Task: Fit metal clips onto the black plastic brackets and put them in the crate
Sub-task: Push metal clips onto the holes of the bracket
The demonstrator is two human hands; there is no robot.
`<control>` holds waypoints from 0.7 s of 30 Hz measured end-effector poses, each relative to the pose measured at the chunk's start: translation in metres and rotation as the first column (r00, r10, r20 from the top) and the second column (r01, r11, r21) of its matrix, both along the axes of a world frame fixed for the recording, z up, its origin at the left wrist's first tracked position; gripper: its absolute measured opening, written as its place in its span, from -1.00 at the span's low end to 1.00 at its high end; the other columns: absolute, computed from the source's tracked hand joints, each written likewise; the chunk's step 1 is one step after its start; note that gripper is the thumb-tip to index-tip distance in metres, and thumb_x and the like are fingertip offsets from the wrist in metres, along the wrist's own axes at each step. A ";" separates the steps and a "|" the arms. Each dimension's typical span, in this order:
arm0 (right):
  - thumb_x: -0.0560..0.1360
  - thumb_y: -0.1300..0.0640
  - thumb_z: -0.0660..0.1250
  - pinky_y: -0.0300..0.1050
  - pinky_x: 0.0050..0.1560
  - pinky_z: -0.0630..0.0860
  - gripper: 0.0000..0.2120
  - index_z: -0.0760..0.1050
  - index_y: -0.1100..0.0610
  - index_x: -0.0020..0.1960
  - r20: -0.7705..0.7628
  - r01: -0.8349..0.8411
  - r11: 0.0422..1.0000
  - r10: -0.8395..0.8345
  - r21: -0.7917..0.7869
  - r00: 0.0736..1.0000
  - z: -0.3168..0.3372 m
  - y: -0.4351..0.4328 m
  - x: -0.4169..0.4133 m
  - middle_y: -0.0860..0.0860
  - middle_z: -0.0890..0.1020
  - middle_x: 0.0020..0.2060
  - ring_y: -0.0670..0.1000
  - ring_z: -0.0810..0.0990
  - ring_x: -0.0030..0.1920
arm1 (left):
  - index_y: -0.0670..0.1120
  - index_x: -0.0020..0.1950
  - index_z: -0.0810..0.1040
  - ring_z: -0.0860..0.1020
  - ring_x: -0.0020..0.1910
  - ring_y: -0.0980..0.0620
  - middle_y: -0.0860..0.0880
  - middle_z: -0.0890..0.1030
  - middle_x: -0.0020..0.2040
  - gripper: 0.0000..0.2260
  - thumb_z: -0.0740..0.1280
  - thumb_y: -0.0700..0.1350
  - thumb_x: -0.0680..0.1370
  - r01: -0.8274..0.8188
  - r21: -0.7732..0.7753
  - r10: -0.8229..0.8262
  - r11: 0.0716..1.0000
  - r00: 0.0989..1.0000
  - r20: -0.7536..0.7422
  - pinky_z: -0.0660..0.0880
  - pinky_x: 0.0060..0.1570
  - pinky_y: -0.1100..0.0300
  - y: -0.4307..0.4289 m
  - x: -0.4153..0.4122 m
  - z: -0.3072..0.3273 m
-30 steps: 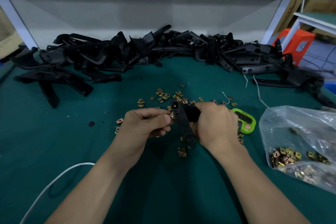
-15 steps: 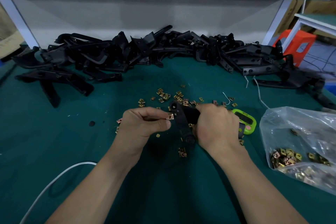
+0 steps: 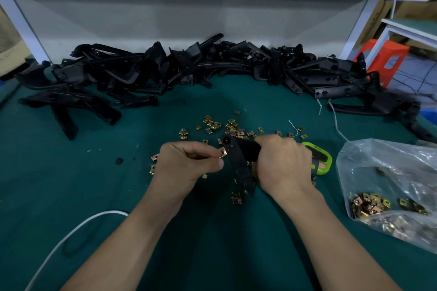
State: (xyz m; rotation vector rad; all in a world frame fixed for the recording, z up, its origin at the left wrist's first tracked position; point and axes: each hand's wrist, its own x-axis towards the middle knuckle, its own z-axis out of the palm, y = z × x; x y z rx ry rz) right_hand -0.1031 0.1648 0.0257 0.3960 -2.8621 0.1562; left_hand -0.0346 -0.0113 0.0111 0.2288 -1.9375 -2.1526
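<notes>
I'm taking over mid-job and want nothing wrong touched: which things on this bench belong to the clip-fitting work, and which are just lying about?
Part of the job:
- held bracket in the right hand
- clip pinched by the left hand
- loose clips
- bracket pile
- bag of clips

Lying about:
- green device
- white cable
- orange stool

No crate is in view.

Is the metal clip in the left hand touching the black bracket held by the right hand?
Touching. In the head view the metal clip, pinched by the left hand, meets the edge of the black bracket; no gap shows.
</notes>
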 end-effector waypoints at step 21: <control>0.46 0.26 0.25 -0.10 -0.23 0.25 -0.66 0.60 -0.09 0.10 -0.042 -0.051 0.998 0.052 0.045 0.998 0.003 -0.002 0.005 -0.03 0.67 -0.15 0.14 0.65 -0.12 | 0.13 -0.22 0.77 0.72 -0.11 0.10 0.06 0.75 -0.18 -0.71 0.59 -0.30 0.38 0.075 -0.376 -0.101 0.924 0.994 -0.048 0.60 -0.07 0.31 -0.011 0.007 0.005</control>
